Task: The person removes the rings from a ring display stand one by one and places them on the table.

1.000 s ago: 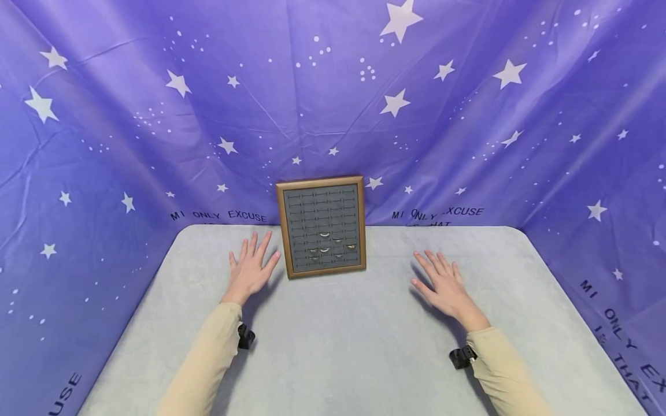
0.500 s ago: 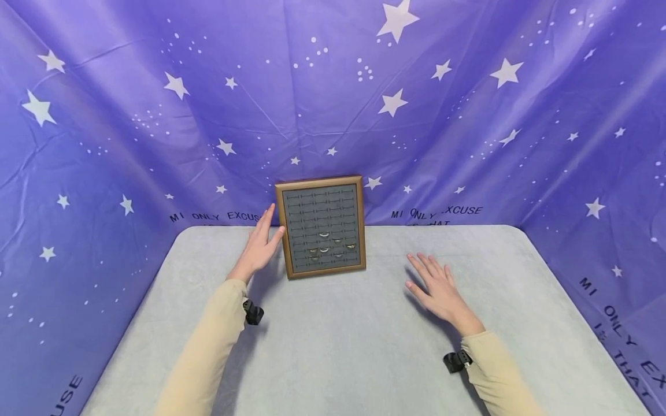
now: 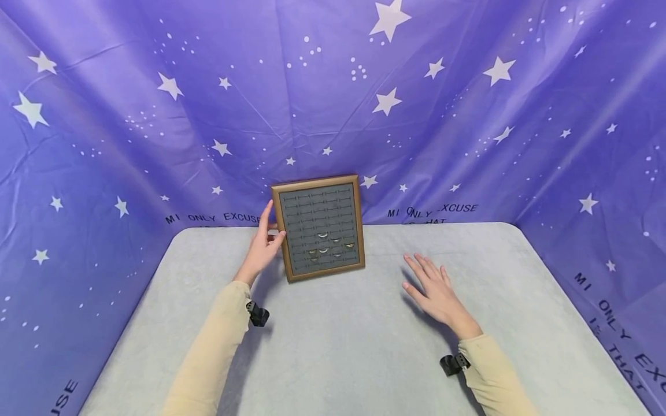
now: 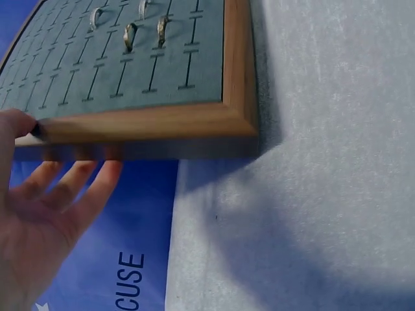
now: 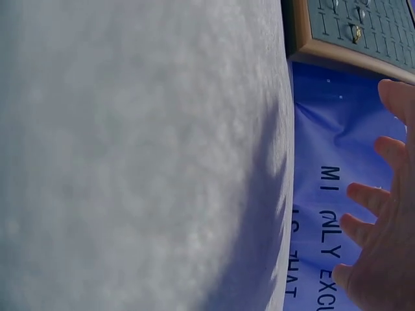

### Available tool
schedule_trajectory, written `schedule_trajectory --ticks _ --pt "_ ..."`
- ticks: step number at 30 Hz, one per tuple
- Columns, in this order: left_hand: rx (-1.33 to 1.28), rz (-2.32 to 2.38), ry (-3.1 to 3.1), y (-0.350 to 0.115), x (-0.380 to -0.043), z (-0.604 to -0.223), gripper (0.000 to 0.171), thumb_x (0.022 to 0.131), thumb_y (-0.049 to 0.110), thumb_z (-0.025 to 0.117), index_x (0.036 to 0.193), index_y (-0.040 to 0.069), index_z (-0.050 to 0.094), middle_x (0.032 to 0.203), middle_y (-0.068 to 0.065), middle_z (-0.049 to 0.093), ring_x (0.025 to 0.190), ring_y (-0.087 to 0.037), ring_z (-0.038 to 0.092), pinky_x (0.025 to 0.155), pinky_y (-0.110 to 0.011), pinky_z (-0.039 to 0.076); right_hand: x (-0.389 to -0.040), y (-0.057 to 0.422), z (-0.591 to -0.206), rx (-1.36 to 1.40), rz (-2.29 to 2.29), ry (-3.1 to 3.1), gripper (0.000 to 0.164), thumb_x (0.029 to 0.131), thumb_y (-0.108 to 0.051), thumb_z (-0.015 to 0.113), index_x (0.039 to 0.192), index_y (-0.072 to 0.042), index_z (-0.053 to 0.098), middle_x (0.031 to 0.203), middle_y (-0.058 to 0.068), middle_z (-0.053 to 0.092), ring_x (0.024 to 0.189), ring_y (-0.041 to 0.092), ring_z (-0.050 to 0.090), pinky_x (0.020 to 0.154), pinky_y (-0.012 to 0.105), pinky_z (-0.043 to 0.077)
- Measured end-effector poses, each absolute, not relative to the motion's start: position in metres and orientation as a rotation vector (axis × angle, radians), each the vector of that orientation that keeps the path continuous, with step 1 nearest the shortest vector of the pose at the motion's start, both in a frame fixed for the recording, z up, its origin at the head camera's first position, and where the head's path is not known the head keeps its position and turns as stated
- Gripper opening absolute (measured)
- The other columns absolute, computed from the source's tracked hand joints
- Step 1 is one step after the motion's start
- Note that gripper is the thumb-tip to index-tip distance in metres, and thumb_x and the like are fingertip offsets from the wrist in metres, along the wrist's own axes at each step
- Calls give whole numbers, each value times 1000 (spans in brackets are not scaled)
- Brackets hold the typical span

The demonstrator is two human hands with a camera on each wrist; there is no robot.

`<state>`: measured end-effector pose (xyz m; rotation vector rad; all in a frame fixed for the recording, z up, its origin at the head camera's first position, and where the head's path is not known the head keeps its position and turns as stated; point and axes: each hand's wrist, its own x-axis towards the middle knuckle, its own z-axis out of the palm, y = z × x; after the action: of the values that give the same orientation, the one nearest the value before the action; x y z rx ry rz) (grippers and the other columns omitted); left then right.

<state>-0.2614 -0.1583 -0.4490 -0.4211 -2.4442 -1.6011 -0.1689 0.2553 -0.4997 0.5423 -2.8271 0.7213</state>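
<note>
A wood-framed ring display board (image 3: 318,222), its grey slotted face holding several rings (image 3: 323,251), stands leaning near the back edge of the table. My left hand (image 3: 260,249) grips its left side. In the left wrist view the thumb (image 4: 16,123) lies on the wooden front edge, while the other fingers (image 4: 97,191) reach to the dark side and back, their tips partly hidden. My right hand (image 3: 441,296) is held over the table to the right of the board, fingers spread and holding nothing. The right wrist view has its fingers (image 5: 366,197) apart from the board.
A pale grey cloth covers the table (image 3: 343,341). Behind and at both sides hangs a purple curtain (image 3: 322,86) with white stars and black lettering. A black camera (image 3: 257,314) sits on the left wrist, and another camera (image 3: 454,364) on the right.
My left hand has moved up and right from beside the board and taken hold of its left edge. The board has turned slightly. My right hand has shifted a little left.
</note>
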Motion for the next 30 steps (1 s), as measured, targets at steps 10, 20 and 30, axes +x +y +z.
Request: schedule_trajectory --ticks 10,20,30 --pt "-484 -1860 -2330 -158 -243 -427 80 92 -6 58 155 15 14 116 -29 48 89 -39 59 76 -47 54 -169 243 -494 588 735 -2820 64 98 -38 52 154 -16 28 151 22 28 138 42 22 105 68 7" --pt "-490 -2062 -2237 -159 -240 -429 87 87 -13 62 155 16 15 115 -25 47 91 -30 60 73 -27 52 -178 233 -490 627 792 -2795 63 99 -37 51 154 -17 27 148 21 33 137 37 29 107 64 5" --pt "-465 -2103 -2187 -156 -237 -435 85 88 -12 62 154 15 16 120 -31 49 87 -23 62 73 -28 53 -185 220 -487 681 847 -2771 62 100 -38 50 153 -16 28 148 14 37 136 32 33 111 57 3"
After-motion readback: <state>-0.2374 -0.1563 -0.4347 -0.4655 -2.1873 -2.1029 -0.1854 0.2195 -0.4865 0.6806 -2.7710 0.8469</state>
